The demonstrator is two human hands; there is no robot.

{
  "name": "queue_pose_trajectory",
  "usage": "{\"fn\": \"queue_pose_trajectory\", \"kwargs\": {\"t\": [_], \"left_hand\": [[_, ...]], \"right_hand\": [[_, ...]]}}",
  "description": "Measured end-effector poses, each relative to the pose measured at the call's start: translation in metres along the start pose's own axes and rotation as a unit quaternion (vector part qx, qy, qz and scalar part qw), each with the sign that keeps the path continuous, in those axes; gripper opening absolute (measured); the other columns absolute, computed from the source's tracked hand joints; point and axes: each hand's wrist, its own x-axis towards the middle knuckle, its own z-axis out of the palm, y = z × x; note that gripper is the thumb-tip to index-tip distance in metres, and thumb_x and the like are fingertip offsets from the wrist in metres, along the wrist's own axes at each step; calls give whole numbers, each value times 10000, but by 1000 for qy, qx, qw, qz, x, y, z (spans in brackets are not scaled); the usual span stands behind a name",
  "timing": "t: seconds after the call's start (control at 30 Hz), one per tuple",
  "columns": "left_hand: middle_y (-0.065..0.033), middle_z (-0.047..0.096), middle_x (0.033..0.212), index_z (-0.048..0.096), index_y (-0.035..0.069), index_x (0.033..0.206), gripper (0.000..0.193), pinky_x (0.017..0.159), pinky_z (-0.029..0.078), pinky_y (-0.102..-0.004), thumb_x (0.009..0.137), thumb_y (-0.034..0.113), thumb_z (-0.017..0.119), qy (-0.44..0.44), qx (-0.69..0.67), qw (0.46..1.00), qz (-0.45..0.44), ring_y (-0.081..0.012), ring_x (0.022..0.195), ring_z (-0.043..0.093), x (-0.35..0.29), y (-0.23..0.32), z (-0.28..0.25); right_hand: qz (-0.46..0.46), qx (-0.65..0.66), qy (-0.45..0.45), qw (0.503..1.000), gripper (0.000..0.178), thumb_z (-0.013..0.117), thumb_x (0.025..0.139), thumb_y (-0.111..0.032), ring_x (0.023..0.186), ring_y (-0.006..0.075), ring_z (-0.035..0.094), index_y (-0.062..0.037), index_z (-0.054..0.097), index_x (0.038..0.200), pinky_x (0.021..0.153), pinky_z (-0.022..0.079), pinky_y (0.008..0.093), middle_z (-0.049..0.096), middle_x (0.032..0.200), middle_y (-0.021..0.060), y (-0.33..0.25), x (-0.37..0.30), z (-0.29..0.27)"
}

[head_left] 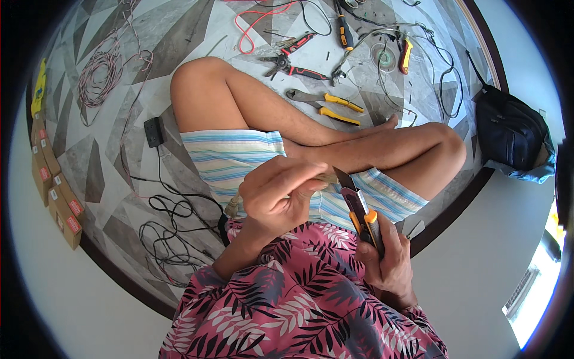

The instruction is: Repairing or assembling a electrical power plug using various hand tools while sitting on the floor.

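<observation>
My left hand point(281, 194) is closed, with thumb and forefinger pinching the end of a thin beige-green strip point(326, 178). A similar beige bit point(232, 206) pokes out on the other side of that hand, and whether the two are one piece is hidden by the palm. In my right hand point(388, 260) is a utility knife point(372, 227) with an orange and black handle, gripped with fingers wrapped round it. Its dark blade is out and points up to the left, right beside the strip's end. Whether blade and strip touch, I cannot tell.
Beyond my crossed legs lie yellow-handled pliers point(341, 109), red-black wire strippers point(293, 63), a screwdriver point(344, 30) and a yellow-red cutter point(406, 55). Coiled wire point(101, 75), a black socket block point(153, 131) and tangled black cable point(173, 233) are left. Boxes point(60, 209) and a black bag point(514, 128) flank me.
</observation>
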Motion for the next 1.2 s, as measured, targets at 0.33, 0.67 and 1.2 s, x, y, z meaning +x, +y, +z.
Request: {"fn": "queue_pose_trajectory", "kwargs": {"t": [0.33,0.67,1.2], "left_hand": [[-40,620,707,736,41,905,337,457,388,-277,598,-97,708,-1,43,996,82,-163,535,522,-1,-8,-2],[-21,649,759,738,48,892,341,451,382,-276,577,-77,703,-6,32,993,111,-149,527,512,0,-10,-3],[-72,647,758,696,-13,929,148,492,434,-256,781,-22,698,8,0,1000,28,-163,581,581,-6,-3,3]], "right_hand": [[24,9,-17,1000,498,656,863,-107,624,389,617,71,453,1282,594,492,413,626,911,235,-2,-5,-2],[55,-1,16,998,435,609,923,-267,541,170,622,37,515,1219,574,472,295,585,619,50,-9,-8,-3],[14,35,-14,999,499,609,900,-100,599,360,635,121,402,1296,552,503,404,617,789,234,-4,0,5]]}}
